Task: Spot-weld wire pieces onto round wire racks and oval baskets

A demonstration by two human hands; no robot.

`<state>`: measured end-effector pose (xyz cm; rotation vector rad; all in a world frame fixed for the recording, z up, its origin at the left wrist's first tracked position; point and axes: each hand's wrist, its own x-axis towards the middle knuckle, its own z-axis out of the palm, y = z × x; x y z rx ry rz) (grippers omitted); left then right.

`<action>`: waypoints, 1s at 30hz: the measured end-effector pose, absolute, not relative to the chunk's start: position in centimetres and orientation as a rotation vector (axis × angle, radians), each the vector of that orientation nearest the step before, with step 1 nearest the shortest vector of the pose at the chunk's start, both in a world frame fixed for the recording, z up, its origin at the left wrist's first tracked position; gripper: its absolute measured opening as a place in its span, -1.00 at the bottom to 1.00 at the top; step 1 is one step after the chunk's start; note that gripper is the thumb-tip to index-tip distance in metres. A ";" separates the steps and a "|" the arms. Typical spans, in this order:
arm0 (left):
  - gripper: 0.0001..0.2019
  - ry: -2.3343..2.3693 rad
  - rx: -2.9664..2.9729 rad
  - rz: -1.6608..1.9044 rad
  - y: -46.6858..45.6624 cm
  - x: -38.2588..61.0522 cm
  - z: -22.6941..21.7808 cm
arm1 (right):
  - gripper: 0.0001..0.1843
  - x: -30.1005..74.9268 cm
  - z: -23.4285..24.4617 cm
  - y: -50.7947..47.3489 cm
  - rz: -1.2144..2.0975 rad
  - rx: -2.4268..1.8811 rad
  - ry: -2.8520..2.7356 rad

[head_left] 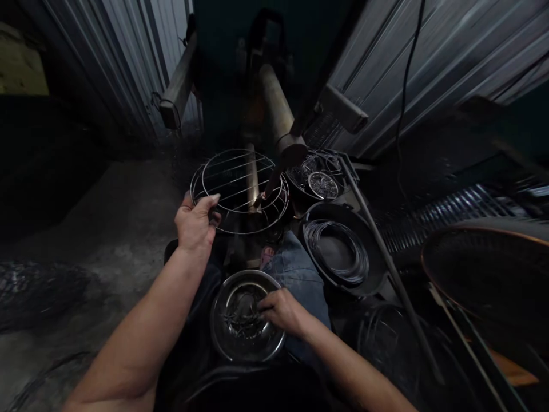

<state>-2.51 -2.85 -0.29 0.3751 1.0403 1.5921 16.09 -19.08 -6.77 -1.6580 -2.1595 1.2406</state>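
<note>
As we look down in the head view, our left hand [196, 223] grips the rim of a wire rack [240, 191], arm reaching forward, while our right hand [281, 312] rests curled inside a steel bowl [223, 326] among wire bits [240, 327]; whether it holds any, we cannot tell. The rack, held above a metal pipe [274, 100], could slip and strike it if our grip loosens, and sharp wire ends could prick our fingers.

Corrugated metal walls [429, 63] flank a dim workshop's worn concrete floor [98, 240], a black cable [404, 91] hanging down the right wall.
</note>
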 end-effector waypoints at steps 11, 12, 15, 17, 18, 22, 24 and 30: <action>-0.59 1.001 0.405 1.668 -4.1 -1.0 0.5 | -0.82 12.9 -1.4 -9.1 0.665 -1.392 -1.194; -0.60 0.995 0.417 1.676 -4.2 -0.9 0.6 | -0.82 12.5 -1.5 -8.8 0.658 -1.418 -1.181; -0.61 0.981 0.417 1.687 -4.1 -0.9 0.5 | -0.80 11.9 -2.2 -8.7 0.669 -1.441 -1.155; -0.60 0.980 0.399 1.691 -3.9 -0.9 0.4 | -0.80 11.9 -2.6 -8.8 0.694 -1.414 -1.162; -0.59 0.976 0.390 1.692 -3.8 -0.9 0.4 | -0.80 12.0 -2.7 -8.8 0.707 -1.402 -1.169; -0.58 0.943 0.381 1.694 -3.6 -0.9 0.3 | -0.80 12.2 -2.8 -8.5 0.707 -1.434 -1.147; -0.58 0.941 0.381 1.708 -3.6 -0.8 0.4 | -0.79 11.9 -2.6 -8.3 0.724 -1.443 -1.103; -0.60 0.943 0.375 1.708 -3.4 -0.6 0.5 | -0.75 10.9 -1.9 -8.1 0.860 -1.345 -0.855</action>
